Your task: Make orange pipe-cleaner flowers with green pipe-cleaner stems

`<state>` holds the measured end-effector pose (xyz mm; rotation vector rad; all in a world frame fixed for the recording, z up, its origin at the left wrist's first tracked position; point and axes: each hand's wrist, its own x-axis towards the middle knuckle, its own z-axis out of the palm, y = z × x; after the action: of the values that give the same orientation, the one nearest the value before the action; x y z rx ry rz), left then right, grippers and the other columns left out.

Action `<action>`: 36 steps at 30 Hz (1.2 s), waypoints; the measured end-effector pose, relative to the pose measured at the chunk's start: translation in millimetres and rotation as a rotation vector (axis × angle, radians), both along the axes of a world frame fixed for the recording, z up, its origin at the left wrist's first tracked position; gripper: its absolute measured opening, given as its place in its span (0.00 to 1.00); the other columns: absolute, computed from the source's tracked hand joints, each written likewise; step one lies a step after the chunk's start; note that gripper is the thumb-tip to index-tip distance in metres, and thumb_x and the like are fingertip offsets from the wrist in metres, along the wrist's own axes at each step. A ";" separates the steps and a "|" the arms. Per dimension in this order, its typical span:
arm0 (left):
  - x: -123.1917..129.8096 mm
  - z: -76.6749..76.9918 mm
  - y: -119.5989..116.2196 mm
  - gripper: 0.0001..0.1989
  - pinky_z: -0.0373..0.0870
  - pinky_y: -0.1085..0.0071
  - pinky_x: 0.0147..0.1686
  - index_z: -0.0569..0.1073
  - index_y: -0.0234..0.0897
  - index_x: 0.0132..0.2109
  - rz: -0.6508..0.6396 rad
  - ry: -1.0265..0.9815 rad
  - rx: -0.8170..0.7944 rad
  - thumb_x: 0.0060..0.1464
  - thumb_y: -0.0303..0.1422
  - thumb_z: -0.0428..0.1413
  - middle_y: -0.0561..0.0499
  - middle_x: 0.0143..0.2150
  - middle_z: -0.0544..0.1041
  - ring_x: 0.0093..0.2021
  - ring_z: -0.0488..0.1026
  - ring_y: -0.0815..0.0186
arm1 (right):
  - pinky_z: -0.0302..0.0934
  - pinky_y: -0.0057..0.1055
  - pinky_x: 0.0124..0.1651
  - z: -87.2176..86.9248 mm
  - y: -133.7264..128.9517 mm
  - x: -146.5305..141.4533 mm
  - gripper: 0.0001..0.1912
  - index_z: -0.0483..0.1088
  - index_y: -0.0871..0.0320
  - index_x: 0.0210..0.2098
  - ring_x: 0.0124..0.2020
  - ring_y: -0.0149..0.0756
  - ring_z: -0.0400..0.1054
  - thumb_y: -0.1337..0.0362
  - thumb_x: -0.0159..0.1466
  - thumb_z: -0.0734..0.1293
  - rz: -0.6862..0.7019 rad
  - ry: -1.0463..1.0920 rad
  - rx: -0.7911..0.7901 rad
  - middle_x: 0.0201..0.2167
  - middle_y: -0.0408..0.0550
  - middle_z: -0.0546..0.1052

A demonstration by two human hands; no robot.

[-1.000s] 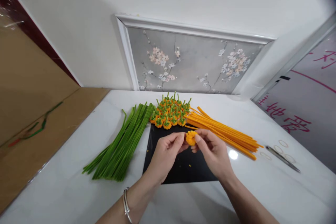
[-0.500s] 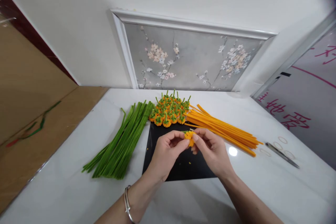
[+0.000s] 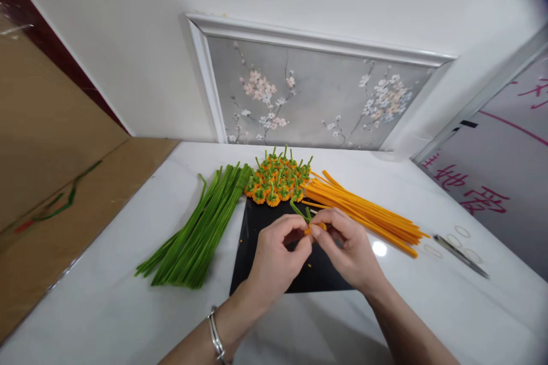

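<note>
Over a black mat (image 3: 257, 251), a small orange pipe-cleaner pumpkin (image 3: 320, 227) is pinched between my two hands, mostly covered by the fingers. Green pipe-cleaner ends (image 3: 298, 210) stick up from its top. My left hand (image 3: 278, 251) is closed, thumb and fingertips at the pumpkin's left side. Closed too, my right hand (image 3: 346, 248) grips its right side, the thumb lying across the front. A short pale tip shows beside the right fingers; I cannot tell what it is. Behind the hands sits a cluster of similar orange pumpkins (image 3: 280, 179) with green stems.
Green pipe cleaners (image 3: 199, 234) lie in a bundle at left, orange pipe cleaners (image 3: 363, 205) at right. Farther right are a slim metal tool (image 3: 461, 256) and several thin rubber bands (image 3: 462, 231). Cardboard (image 3: 77, 228) borders the white table on the left; a wall stands behind.
The pumpkin has tilted in my fingers, its round orange face turning out of sight and the green ends now standing up. My left hand has turned slightly, its thumb and fingers lower.
</note>
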<state>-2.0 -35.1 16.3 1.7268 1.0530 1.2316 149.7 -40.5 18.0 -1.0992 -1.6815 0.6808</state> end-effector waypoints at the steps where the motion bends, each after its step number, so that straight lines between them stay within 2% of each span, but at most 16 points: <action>1: 0.6 -0.4 -0.3 0.04 0.69 0.73 0.35 0.72 0.37 0.33 0.004 0.012 0.018 0.52 0.25 0.54 0.49 0.35 0.75 0.35 0.72 0.66 | 0.64 0.28 0.33 -1.0 -0.1 -1.0 0.04 0.70 0.56 0.34 0.33 0.35 0.68 0.64 0.64 0.63 0.001 0.037 -0.023 0.32 0.47 0.72; 9: 0.9 -4.2 -1.1 0.07 0.71 0.72 0.40 0.74 0.38 0.36 0.039 0.145 0.292 0.54 0.23 0.53 0.47 0.38 0.77 0.38 0.75 0.65 | 0.65 0.28 0.33 1.3 1.1 -3.7 0.07 0.68 0.58 0.31 0.28 0.31 0.65 0.60 0.60 0.66 0.049 0.288 -0.256 0.29 0.44 0.69; 14: 0.5 -7.5 -1.7 0.07 0.72 0.72 0.41 0.75 0.37 0.38 0.038 0.142 0.343 0.55 0.24 0.53 0.46 0.39 0.77 0.39 0.75 0.65 | 0.64 0.27 0.33 2.5 1.7 -3.1 0.09 0.68 0.58 0.29 0.28 0.30 0.65 0.59 0.58 0.68 0.045 0.339 -0.299 0.27 0.43 0.69; 17: -0.4 -7.6 0.3 0.06 0.72 0.73 0.38 0.74 0.37 0.38 0.041 0.058 0.231 0.54 0.25 0.54 0.48 0.38 0.76 0.38 0.74 0.66 | 0.67 0.28 0.34 3.8 1.8 -1.4 0.11 0.70 0.59 0.34 0.28 0.30 0.67 0.56 0.60 0.67 0.083 0.387 -0.333 0.29 0.45 0.72; 21: -2.5 -2.9 4.4 0.06 0.73 0.74 0.38 0.73 0.37 0.42 0.021 -0.128 -0.060 0.55 0.29 0.55 0.50 0.38 0.76 0.37 0.75 0.67 | 0.69 0.30 0.39 4.4 2.3 1.6 0.16 0.71 0.57 0.44 0.34 0.33 0.71 0.55 0.60 0.68 0.112 0.401 -0.311 0.38 0.48 0.76; 25: -3.7 2.8 6.0 0.08 0.73 0.73 0.42 0.74 0.36 0.43 -0.023 -0.253 -0.196 0.55 0.31 0.57 0.49 0.39 0.77 0.39 0.75 0.67 | 0.69 0.31 0.43 0.5 3.6 2.7 0.15 0.71 0.57 0.43 0.37 0.34 0.71 0.58 0.59 0.70 0.089 0.342 -0.280 0.37 0.48 0.77; 30: -2.7 4.2 6.3 0.07 0.73 0.74 0.41 0.76 0.36 0.40 -0.042 -0.295 -0.278 0.52 0.32 0.60 0.50 0.37 0.78 0.37 0.75 0.68 | 0.70 0.30 0.39 -2.0 4.1 0.3 0.12 0.73 0.58 0.41 0.34 0.34 0.72 0.60 0.60 0.68 0.038 0.248 -0.208 0.34 0.48 0.77; 33: -1.7 4.3 6.7 0.08 0.74 0.73 0.39 0.77 0.34 0.36 -0.029 -0.385 -0.433 0.51 0.35 0.61 0.51 0.34 0.77 0.34 0.74 0.69 | 0.70 0.30 0.38 -1.5 3.8 -1.2 0.11 0.74 0.58 0.41 0.34 0.35 0.72 0.61 0.59 0.68 0.004 0.201 -0.160 0.34 0.48 0.78; 36: -1.2 5.6 7.7 0.09 0.75 0.72 0.39 0.77 0.34 0.35 -0.018 -0.547 -0.572 0.49 0.35 0.63 0.50 0.35 0.77 0.35 0.74 0.69 | 0.71 0.31 0.39 -2.3 4.6 -0.9 0.14 0.73 0.58 0.45 0.33 0.34 0.73 0.59 0.61 0.67 0.006 0.236 -0.172 0.36 0.48 0.77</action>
<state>-3.2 -27.3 21.9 0.8930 0.9262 1.1500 148.8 -35.9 15.8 -1.0865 -1.4463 0.9355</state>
